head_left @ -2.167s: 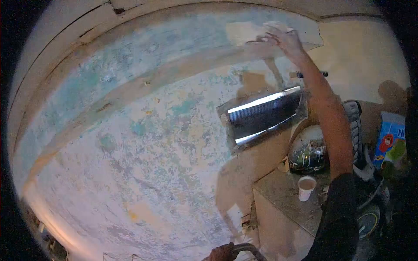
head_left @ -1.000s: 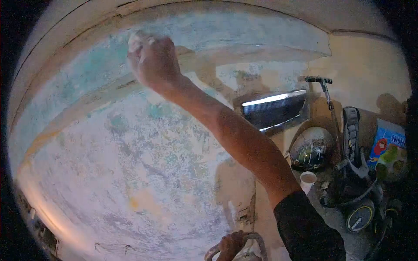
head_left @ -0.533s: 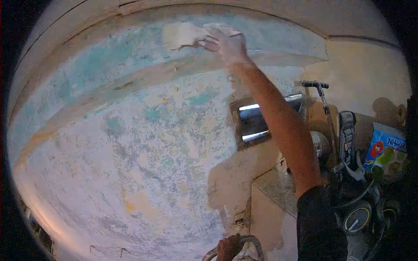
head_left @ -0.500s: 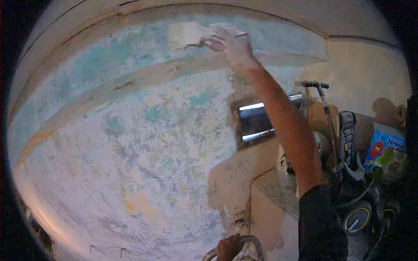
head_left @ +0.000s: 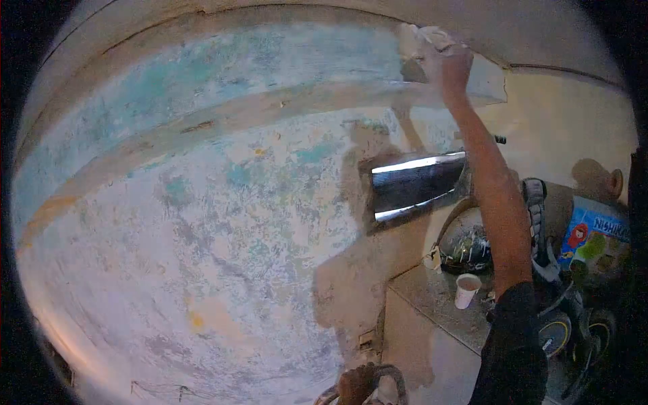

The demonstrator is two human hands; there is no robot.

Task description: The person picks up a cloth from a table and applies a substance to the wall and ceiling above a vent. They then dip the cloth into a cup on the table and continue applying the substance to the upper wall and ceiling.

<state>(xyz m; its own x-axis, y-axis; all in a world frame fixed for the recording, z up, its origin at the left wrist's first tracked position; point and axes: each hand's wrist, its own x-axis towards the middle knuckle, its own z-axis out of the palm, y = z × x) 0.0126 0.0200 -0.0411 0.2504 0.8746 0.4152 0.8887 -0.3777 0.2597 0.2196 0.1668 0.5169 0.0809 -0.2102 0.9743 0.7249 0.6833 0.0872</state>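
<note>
High on the band of blue-green painted wall (head_left: 223, 61), my right hand (head_left: 453, 64) is closed around a wide putty knife (head_left: 410, 42), its pale blade against the wall near the right end. White smears show on the hand, and its fingers hide the handle. At the bottom edge, my left hand (head_left: 356, 385) is wrapped round a dark curved rail (head_left: 398, 385); what the rail belongs to is cut off.
Patchy white plaster (head_left: 236, 256) covers the wall below the ledge. A slatted opening (head_left: 418, 185) sits mid-wall. At right, a paper cup (head_left: 467, 290) and a splattered helmet (head_left: 466, 236) stand on a counter (head_left: 418, 297), beside a blue printed bag (head_left: 594, 233).
My right hand has carried the putty knife rightward along the upper wall. The left hand stays on the rail. The cup and helmet now show beside my arm.
</note>
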